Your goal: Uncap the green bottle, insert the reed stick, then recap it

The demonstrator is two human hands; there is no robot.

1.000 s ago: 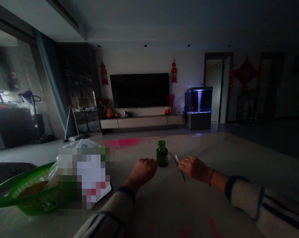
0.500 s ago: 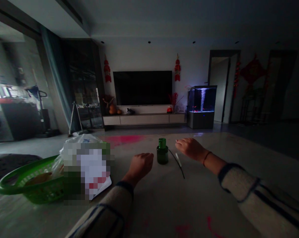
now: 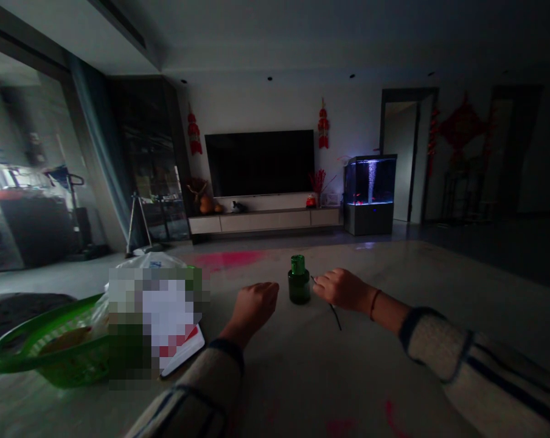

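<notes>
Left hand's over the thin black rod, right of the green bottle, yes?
No, the hand is wrong: the head view shows the right hand over the thin black rod, right of the green bottle. The left hand is on the bottle's other side.

Left hand (image 3: 257, 307) curled loosely, knuckles up — right hand (image 3: 341, 290) turned inward, fingers together

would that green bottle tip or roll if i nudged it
The green bottle looks like glass, so probably heavy for its size and fragile. Its squat base suggests a nudge won't tip it, but its round body would likely roll once down.
</notes>
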